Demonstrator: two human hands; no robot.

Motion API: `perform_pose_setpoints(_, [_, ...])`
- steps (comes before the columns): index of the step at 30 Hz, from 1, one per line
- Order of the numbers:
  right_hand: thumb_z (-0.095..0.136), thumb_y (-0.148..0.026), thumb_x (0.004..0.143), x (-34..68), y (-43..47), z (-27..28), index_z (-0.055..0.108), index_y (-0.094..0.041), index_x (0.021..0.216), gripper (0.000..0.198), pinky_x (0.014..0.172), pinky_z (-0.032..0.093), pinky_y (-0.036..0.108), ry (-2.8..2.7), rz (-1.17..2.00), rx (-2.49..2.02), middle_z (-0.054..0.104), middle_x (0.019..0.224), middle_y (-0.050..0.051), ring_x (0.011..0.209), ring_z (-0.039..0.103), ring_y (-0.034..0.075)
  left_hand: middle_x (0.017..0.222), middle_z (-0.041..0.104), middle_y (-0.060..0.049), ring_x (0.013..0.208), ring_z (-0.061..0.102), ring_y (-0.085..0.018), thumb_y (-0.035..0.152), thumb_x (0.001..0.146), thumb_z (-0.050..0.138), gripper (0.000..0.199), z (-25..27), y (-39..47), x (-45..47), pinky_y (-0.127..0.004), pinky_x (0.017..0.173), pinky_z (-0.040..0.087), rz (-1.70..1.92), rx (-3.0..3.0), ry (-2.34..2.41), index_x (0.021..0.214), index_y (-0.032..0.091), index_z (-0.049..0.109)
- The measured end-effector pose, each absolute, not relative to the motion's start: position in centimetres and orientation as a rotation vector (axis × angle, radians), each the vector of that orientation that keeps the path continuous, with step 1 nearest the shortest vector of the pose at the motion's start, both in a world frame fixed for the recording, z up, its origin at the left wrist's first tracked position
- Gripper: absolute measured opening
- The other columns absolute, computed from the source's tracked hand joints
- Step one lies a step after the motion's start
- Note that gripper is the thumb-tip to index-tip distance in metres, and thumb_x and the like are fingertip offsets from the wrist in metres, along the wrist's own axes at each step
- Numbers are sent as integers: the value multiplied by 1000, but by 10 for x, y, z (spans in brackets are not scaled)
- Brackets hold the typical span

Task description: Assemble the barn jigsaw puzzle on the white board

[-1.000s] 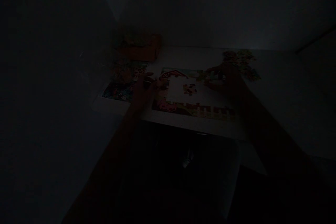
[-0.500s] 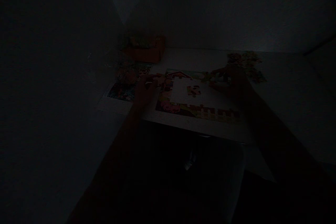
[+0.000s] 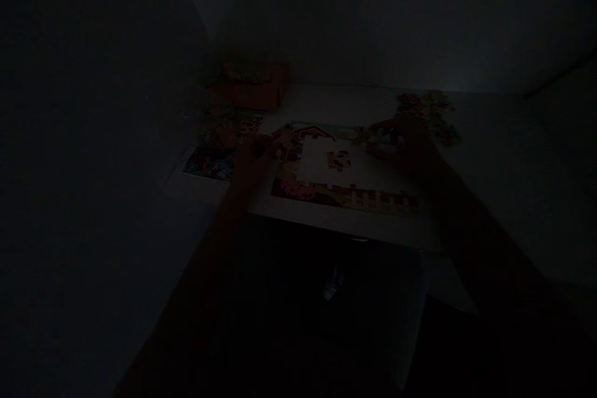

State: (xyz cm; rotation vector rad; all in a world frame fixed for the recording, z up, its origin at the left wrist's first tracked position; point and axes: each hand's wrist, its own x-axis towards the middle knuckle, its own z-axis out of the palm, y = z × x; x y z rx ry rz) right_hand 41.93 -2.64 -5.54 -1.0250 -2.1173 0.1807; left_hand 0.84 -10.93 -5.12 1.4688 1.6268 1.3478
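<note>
The scene is very dark. A partly assembled jigsaw puzzle (image 3: pixel 317 193) lies flat on a white table, its border showing a red barn, pink flowers and a fence. Inside the border, a loose cow-patterned piece (image 3: pixel 339 160) rests on bare surface. My left hand (image 3: pixel 256 158) is at the puzzle's left edge, fingers stretched out and apart, touching the border. At the upper right, my right hand (image 3: pixel 403 142) has thumb and fingers around a greenish jigsaw piece (image 3: pixel 361 135) at the end of the top border. My right hand and forearm hide the puzzle's right side.
A picture sheet (image 3: pixel 209 163) lies left of the puzzle. Behind it stands an orange box (image 3: pixel 254 96) with things in it that are too dark to name. A heap of loose jigsaw pieces (image 3: pixel 431 112) sits at the back right, near the wall.
The whole view has shifted slightly and grown darker. Both hands stay in nearly the same places at the puzzle, and the cow-patterned piece has not moved on the table.
</note>
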Motion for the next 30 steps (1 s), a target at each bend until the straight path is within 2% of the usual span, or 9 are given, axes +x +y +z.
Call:
perform_pose_setpoints(3, [89,-56,92,419,-28,-52,81,-36,123,38,83,63,56,-2142,199,-1024,74,105,9,89,71,33,100,86,-3,93,84,-23,38,100,84,35,-49,-111,8,-38,89,68,1343,1525,1614,133,27,76])
perform_pose_setpoints(6, [88,-56,94,419,-29,-51,80,-34,125,39,87,63,56,-2153,216,-1016,74,106,10,93,72,33,100,85,-3,93,83,-23,41,102,81,39,-46,-112,7,-38,89,67,1284,1618,1632,140,29,78])
perform_pose_setpoints(9, [86,-58,95,419,-29,-50,80,-33,127,40,91,63,58,-2157,207,-1025,75,109,11,98,72,35,100,85,-3,94,83,-24,45,102,79,43,-46,-112,5,-37,89,66,1260,1652,1634,141,29,80])
perform_pose_setpoints(14, [85,-57,97,422,-27,-49,81,-33,128,40,90,64,58,-2155,168,-1038,75,108,11,92,70,33,101,86,-4,96,82,-24,45,101,81,47,-47,-112,5,-36,87,65,1256,1677,1661,143,27,82])
perform_pose_setpoints(18, [85,-59,97,423,-26,-50,81,-32,130,43,94,64,58,-2137,157,-1072,75,113,12,95,71,33,105,86,-5,97,81,-25,46,102,81,45,-45,-114,5,-37,88,66,1243,1688,1663,142,27,82])
perform_pose_setpoints(23, [85,-59,96,424,-25,-52,81,-30,134,48,88,64,55,-2120,177,-1091,75,116,13,91,70,31,106,86,-4,97,81,-25,46,102,81,41,-44,-114,5,-38,88,67,1232,1711,1677,140,30,83])
perform_pose_setpoints(30, [84,-60,97,423,-23,-53,81,-33,132,44,89,63,57,-2121,186,-1063,74,113,13,90,69,32,102,85,-4,93,81,-24,46,102,82,40,-50,-111,3,-36,83,66,1264,1720,1648,138,29,84])
